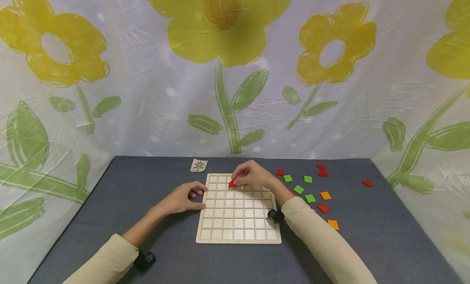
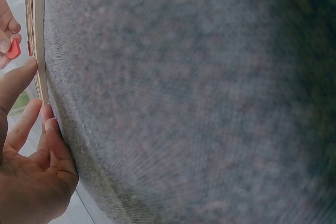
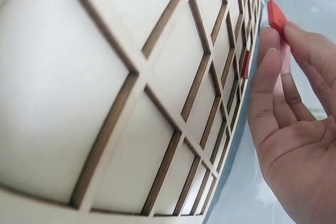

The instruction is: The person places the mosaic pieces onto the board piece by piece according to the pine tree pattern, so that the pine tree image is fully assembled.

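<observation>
Here, your right hand pinches a red piece over the board

Your right hand (image 1: 251,174) holds the red piece (image 3: 275,17) between thumb and fingertip, the other fingers loosely bent below it. The piece is above the far part of the gridded wooden board (image 1: 228,222), left of the middle, and in the right wrist view it looks raised off the cells. Another red patch (image 3: 245,64) shows low at the grid's edge in that same view; you cannot make out its full shape.

Your left hand (image 1: 185,198) rests at the board's left edge, thumb and fingers spread apart, their tips touching the rim. It grips no piece.

Just beyond the board's far left corner lies a small patterned card (image 1: 198,165). To your right, scattered on the dark grey table (image 1: 389,243), you have four green squares (image 1: 307,179), two orange squares (image 1: 325,195) and several loose red pieces (image 1: 366,183), one partly hidden by your right arm. Behind the table hangs a backdrop (image 1: 154,96) with yellow flowers.
</observation>
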Demonstrator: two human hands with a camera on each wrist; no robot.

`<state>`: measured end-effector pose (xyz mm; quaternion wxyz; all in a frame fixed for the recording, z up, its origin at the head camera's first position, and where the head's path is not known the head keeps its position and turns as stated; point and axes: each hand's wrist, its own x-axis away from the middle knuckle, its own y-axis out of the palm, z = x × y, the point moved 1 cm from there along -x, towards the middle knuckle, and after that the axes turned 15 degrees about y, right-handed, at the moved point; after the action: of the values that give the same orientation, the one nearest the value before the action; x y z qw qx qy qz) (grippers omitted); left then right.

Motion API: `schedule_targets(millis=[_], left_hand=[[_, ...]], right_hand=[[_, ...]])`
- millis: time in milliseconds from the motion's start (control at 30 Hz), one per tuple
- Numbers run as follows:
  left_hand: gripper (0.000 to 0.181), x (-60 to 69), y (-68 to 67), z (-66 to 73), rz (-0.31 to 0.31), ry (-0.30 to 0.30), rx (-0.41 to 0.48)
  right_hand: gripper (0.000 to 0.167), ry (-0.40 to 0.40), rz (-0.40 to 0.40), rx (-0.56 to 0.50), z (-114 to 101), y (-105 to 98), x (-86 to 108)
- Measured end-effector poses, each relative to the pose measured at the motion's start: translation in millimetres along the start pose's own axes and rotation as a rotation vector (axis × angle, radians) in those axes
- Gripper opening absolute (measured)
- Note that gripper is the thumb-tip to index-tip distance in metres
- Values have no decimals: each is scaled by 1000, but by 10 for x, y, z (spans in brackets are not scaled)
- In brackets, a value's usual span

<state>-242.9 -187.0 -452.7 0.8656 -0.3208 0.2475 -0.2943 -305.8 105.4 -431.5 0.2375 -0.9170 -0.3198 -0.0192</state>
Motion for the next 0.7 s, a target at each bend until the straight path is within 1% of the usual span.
schedule_targets(millis=[200,333,500,700], left_hand=[[46,-7,0,7,-2,-2,7],[46,-6,-6,17,-1,-5,7],[46,-3,-9,23,-2,-9,7],[46,1,-8,34,-3,-19,1]], right_hand=[[8,38,17,83,-32,42,-42],[6,36,22,128,-39,72,-50],[5,30,27,153,-52,103,-47],[4,64,54,173,-40,121,-50]])
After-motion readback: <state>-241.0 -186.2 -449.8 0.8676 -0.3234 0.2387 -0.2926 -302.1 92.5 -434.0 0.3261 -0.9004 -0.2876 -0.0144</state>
